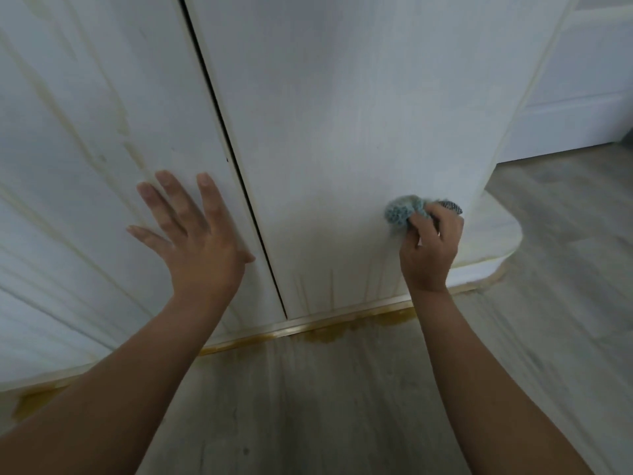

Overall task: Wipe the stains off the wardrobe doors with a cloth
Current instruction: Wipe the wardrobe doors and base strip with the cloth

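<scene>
Now: cloth [402, 210] bunched in right hand [430, 248] fingertips, on door [325, 132]; left hand [191, 231] flat.

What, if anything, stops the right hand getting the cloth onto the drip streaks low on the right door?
Likely nothing, so yes: the right hand holds the cloth on the right door above the drip streaks, bare door between. The left hand rests on the left door.

Grey wood-grain floor [308, 406]. Yellow-brown spill [329, 332] on it at mid-frame, and a second patch [30, 402] at lower left. White wall [589, 56] with skirting board [565, 125] at upper right.
</scene>
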`<state>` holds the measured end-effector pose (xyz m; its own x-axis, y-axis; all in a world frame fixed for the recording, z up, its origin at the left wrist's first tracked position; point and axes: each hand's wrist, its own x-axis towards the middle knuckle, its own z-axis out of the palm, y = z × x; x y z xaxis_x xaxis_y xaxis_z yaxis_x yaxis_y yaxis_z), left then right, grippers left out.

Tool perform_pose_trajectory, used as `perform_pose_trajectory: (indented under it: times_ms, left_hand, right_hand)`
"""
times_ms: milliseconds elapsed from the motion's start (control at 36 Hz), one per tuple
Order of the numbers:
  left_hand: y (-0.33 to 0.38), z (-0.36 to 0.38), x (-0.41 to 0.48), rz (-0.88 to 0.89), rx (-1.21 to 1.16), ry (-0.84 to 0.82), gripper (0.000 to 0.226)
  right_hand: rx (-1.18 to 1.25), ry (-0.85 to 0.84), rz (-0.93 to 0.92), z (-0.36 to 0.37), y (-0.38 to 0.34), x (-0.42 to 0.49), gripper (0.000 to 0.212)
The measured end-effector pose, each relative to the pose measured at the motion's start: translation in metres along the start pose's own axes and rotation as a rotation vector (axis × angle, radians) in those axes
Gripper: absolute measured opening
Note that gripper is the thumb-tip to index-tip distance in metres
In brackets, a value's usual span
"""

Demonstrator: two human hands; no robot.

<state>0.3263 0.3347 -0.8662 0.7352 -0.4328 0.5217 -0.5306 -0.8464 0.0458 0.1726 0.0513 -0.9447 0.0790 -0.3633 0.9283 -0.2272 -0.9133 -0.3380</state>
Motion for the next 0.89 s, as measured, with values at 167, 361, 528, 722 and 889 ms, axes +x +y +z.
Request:
perform_pose_trajectory:
  times_ms: [167,361,528,722,889]
  left_hand:
    - [0.002,0.001,-0.002,0.004,-0.018,0.001,0.158]
    - [0.004,-0.001,0.001,-0.008,-0.004,0.008,0.157]
    - [0.006,-0.001,0.000,-0.021,-0.003,0.011,0.158]
    - [0.003,-0.002,0.000,-0.011,-0.025,0.015,0.156]
    - [0.004,0.000,0.000,-0.011,-0.027,0.023,0.155]
  right_hand:
    - [0.003,-0.258,0.036,-0.016,0.024,-0.037,0.012]
    - [0.018,-0.007,-0.066,-0.011,0.021,0.026,0.023]
    - [-0.050,-0.161,0.104,-0.009,0.045,-0.046,0.017]
    - [-0.007,-0.293,0.168,-0.030,0.054,-0.054,0.015]
    - [0.046,0.024,0.294,-0.024,0.063,0.021,0.021]
